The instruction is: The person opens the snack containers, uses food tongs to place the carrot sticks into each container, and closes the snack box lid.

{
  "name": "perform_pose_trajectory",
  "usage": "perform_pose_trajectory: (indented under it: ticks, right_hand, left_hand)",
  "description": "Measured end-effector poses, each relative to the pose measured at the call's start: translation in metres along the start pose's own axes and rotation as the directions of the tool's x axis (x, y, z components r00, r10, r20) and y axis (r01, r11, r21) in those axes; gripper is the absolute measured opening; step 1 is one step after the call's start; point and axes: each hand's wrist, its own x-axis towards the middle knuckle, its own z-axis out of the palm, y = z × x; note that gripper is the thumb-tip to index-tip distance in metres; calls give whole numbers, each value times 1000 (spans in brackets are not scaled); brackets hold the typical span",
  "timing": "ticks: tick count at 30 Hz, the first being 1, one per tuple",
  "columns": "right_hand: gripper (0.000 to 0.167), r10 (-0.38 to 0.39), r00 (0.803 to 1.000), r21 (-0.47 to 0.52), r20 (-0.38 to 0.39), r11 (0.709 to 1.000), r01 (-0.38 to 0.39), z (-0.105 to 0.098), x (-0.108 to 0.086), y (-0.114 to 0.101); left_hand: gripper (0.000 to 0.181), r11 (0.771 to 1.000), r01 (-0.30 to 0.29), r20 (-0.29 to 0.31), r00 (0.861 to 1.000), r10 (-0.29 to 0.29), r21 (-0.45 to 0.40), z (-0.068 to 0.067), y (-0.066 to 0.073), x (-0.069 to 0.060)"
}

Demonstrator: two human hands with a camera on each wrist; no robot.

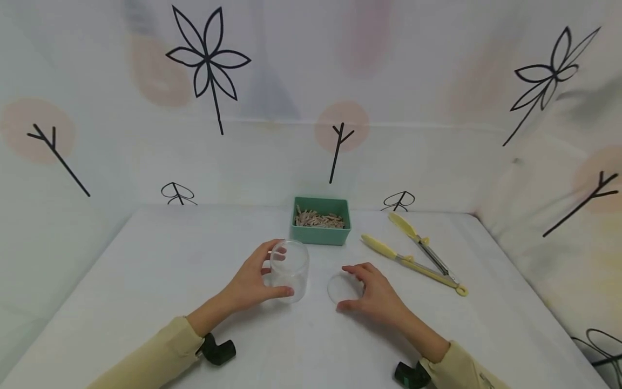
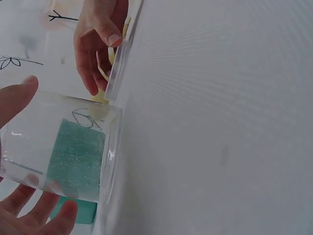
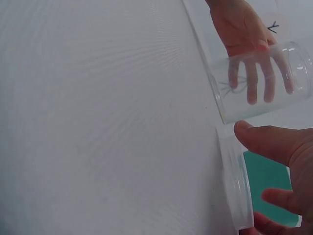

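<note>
A clear, see-through jar (image 1: pixel 300 278) stands upright on the white table, left of the middle. My left hand (image 1: pixel 255 278) holds it from the left, thumb on the near side and fingers around the far side; those fingers show through the wall in the right wrist view. To the right lies a round clear lid (image 1: pixel 338 292), flat on the table. Around the lid's right side is my right hand (image 1: pixel 376 294), thumb and fingers spread. In the right wrist view the thumb stands a little off the lid (image 3: pixel 237 183); whether the fingertips touch it I cannot tell.
Behind the jar sits a green box (image 1: pixel 320 235) filled with small brownish pieces. Yellow-handled tongs (image 1: pixel 423 256) lie spread at the back right. A white cloth wall (image 1: pixel 272 162) with plant drawings encloses the table. Dark devices (image 1: pixel 217 350) are worn at both wrists.
</note>
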Motion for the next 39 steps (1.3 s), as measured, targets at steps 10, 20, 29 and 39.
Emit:
perform_pose_trajectory:
  ticks: [10, 20, 29, 39]
  right_hand:
    - [68, 42, 999, 88, 10, 995, -42, -4, 1, 1]
    - [60, 45, 999, 181, -16, 983, -42, -20, 3, 9]
    - [56, 41, 986, 167, -164, 986, -13, -58, 11, 34]
    - [60, 119, 928, 69, -352, 992, -101, -88, 16, 82]
  left_hand:
    - [95, 1000, -22, 3, 1000, 22, 6, -5, 4, 0]
    - [82, 1000, -10, -12, 1000, 10, -4, -7, 8, 1]
    - [75, 999, -29, -2, 1000, 29, -27, -7, 8, 3]
    - [68, 996, -5, 29, 1000, 8, -91, -3, 8, 5]
